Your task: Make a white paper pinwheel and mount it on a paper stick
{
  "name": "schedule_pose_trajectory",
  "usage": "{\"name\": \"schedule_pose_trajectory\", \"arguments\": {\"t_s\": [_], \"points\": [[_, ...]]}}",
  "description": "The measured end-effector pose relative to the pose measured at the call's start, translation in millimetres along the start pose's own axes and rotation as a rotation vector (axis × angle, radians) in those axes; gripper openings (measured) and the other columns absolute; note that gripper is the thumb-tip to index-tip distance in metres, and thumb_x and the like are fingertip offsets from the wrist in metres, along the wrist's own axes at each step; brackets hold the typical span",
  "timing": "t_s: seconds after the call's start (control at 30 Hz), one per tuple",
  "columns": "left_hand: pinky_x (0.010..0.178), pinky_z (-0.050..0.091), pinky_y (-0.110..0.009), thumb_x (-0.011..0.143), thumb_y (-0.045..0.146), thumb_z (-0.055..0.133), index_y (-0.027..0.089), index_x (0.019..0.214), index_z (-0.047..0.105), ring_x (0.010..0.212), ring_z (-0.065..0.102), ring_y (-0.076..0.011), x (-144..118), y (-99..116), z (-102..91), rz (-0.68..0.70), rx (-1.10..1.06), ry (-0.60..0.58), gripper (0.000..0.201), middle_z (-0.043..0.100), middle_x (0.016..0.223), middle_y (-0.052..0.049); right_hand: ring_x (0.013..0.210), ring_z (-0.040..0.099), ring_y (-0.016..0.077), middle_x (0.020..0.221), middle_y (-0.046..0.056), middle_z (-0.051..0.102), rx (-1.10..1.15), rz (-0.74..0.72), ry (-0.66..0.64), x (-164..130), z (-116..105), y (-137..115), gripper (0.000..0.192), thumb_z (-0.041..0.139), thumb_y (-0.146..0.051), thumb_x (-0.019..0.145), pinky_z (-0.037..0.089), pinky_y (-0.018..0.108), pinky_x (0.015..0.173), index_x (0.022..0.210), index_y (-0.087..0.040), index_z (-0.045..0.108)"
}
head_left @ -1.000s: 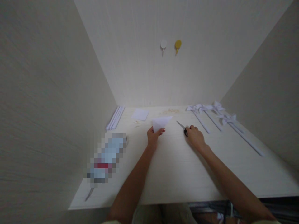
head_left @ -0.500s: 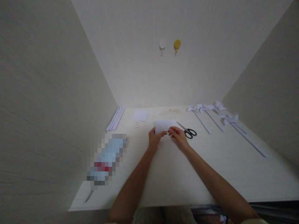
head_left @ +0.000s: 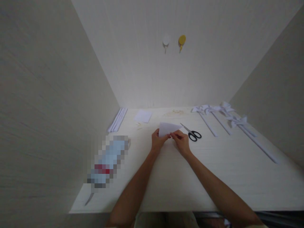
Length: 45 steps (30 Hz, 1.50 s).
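A small white sheet of paper (head_left: 167, 127) is held just over the middle of the table, its right side tapering to a point. My left hand (head_left: 158, 140) pinches the lower left of this sheet between thumb and fingers. At its lower right edge, the closed fingertips of my right hand (head_left: 181, 141) grip the same paper. Black-handled scissors (head_left: 194, 135) lie just right of my right hand, blades pointing away to the left. Beyond my left hand, another square of white paper (head_left: 143, 116) rests flat on the table.
White rolled paper sticks (head_left: 118, 119) lie together at the back left. Several paper pinwheels on sticks (head_left: 238, 123) lie along the right. A blurred-out pale package (head_left: 109, 161) is at the left. White (head_left: 165, 41) and yellow (head_left: 182, 40) hooks are on the back wall.
The sheet's right side has changed from a square edge to a point as my right hand turned its corner. The view has shifted slightly.
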<state>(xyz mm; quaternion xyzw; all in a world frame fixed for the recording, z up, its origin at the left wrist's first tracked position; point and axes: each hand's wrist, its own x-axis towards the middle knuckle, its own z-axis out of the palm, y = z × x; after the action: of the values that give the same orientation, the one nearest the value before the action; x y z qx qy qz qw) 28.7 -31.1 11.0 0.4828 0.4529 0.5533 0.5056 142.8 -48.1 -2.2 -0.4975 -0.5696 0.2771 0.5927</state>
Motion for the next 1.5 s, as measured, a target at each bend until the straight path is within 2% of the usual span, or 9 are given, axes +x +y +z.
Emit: {"name": "schedule_pose_trajectory", "arguments": {"t_s": [0.9,1.37,1.5], "points": [[0.052,0.046,-0.025,0.049,0.023,0.071,0.013,0.07,0.061,0.051,0.058,-0.0134,-0.7,2.0,-0.5,-0.011,-0.02,-0.036,0.026,0.064,0.06,-0.001,0.049,0.042,0.0095,0.056,-0.001,0.049,-0.019,0.009,0.037,-0.5,0.2,1.7,0.02,0.057,-0.03,0.07,0.034,0.023,0.046,0.055,-0.017,0.058],[0.05,0.045,-0.025,0.052,0.025,0.07,0.012,0.072,0.061,0.051,0.058,-0.0131,-1.8,1.5,-1.9,-0.011,-0.018,-0.042,0.025,0.063,0.061,-0.002,0.051,0.042,0.01,0.054,-0.002,0.046,-0.007,-0.001,0.008,0.9,-0.3,1.6,0.02,0.055,-0.027,0.071,0.034,0.023,0.048,0.054,-0.017,0.055],[0.049,0.046,-0.025,0.052,0.024,0.07,0.011,0.07,0.061,0.05,0.058,-0.0132,-2.0,2.1,-1.5,-0.019,-0.005,-0.011,0.024,0.062,0.059,-0.001,0.051,0.042,0.0098,0.054,-0.003,0.046,0.012,-0.008,-0.019,0.6,-0.3,0.5,0.021,0.053,-0.027,0.072,0.033,0.023,0.049,0.054,-0.017,0.054]]}}
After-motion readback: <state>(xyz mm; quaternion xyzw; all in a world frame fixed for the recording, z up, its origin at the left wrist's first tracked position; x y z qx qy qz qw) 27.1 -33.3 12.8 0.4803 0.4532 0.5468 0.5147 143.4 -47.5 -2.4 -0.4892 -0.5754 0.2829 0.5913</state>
